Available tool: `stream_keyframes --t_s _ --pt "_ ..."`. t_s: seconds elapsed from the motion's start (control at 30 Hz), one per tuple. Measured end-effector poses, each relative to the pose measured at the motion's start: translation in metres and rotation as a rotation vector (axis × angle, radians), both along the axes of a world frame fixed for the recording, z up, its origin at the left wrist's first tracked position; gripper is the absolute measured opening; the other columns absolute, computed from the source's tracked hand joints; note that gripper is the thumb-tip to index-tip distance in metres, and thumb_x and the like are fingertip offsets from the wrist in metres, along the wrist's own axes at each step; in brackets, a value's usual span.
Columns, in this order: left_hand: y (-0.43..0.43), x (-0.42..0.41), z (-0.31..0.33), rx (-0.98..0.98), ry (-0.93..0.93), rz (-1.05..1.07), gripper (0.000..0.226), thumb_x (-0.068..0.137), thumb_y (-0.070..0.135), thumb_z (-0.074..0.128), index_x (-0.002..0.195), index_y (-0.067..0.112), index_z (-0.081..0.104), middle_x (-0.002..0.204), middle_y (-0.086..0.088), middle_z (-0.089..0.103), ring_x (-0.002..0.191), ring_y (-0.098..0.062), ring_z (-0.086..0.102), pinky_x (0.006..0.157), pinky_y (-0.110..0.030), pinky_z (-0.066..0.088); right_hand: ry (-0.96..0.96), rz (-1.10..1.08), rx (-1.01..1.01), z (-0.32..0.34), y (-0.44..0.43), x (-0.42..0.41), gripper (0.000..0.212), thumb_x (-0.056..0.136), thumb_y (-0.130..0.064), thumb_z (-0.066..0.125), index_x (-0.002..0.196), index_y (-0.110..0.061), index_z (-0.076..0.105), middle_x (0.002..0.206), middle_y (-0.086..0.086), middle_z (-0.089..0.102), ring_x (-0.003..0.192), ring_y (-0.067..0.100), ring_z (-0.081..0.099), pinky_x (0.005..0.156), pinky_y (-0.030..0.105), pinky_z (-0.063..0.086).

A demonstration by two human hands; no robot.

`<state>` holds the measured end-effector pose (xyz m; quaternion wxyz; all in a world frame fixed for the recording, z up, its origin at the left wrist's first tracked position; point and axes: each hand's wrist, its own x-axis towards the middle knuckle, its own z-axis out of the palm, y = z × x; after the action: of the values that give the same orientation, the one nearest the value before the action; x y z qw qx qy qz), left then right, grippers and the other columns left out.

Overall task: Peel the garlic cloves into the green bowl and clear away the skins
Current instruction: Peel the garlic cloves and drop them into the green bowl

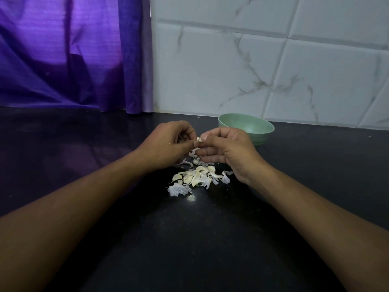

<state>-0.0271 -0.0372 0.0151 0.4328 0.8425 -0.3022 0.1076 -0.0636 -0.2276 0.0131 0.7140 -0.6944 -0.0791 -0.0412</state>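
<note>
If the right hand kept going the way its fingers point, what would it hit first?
The right hand points leftward, so it would probably first push the garlic clove it pinches against the left hand.

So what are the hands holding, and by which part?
A garlic clove, pinched between the left hand and the right hand, one side each.

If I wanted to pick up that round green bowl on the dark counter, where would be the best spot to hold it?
Probably the rim of the round green bowl, from above on its right side: it stands upright and open, and the right hand hides its near left edge.
</note>
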Motion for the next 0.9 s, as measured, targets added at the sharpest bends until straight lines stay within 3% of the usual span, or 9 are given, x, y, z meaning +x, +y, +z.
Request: stream_keyframes --t_s 0.17,0.37,0.6,0.77,0.9 --pt "0.0007 0.0000 -0.0006 -0.002 -0.037 -0.009 0.006 0.095 0.022 0.073 0.092 0.020 0.068 0.078 -0.002 0.072 0.070 -0.022 0.072 0.065 -0.051 0.062 0.085 0.065 0.111 -0.0009 -0.0023 0.0040 0.011 0.093 -0.002 0.071 0.103 0.002 0.068 0.090 0.018 0.077 0.074 0.022 0.076 0.065 0.033 0.064" --pt "0.0003 -0.0029 0.0003 -0.001 -0.036 -0.017 0.008 0.094 0.024 0.074 0.090 0.020 0.068 0.078 0.001 0.071 0.070 -0.023 0.072 0.063 -0.051 0.062 0.026 0.123 0.007 0.0013 -0.0073 0.0048 0.030 0.092 0.000 0.071 0.122 -0.001 0.067 0.096 0.017 0.076 0.077 0.024 0.073 0.070 0.038 0.066" --pt "0.0000 -0.0035 0.0029 0.019 0.014 -0.028 0.006 0.094 0.016 0.071 0.090 0.015 0.067 0.077 -0.005 0.072 0.065 -0.016 0.070 0.063 -0.047 0.063 -0.056 0.018 -0.031 0.0027 -0.0075 0.0046 0.016 0.093 -0.002 0.071 0.109 -0.001 0.070 0.094 0.021 0.073 0.076 0.021 0.072 0.066 0.034 0.065" --pt "0.0011 -0.0019 0.0022 0.045 0.012 0.018 0.006 0.091 0.019 0.073 0.087 0.019 0.068 0.076 -0.005 0.073 0.068 -0.023 0.072 0.067 -0.049 0.062 -0.070 -0.020 0.018 0.0045 -0.0080 0.0037 0.012 0.095 -0.004 0.070 0.106 -0.004 0.067 0.099 0.016 0.078 0.078 0.023 0.074 0.065 0.032 0.062" --pt "0.0027 0.0005 0.0017 0.076 -0.041 0.091 0.006 0.087 0.025 0.076 0.085 0.022 0.071 0.076 0.002 0.073 0.067 -0.013 0.070 0.067 -0.039 0.062 -0.080 -0.028 0.009 0.0038 -0.0074 0.0027 0.012 0.095 -0.005 0.070 0.107 -0.003 0.066 0.100 0.016 0.078 0.078 0.024 0.076 0.064 0.032 0.062"
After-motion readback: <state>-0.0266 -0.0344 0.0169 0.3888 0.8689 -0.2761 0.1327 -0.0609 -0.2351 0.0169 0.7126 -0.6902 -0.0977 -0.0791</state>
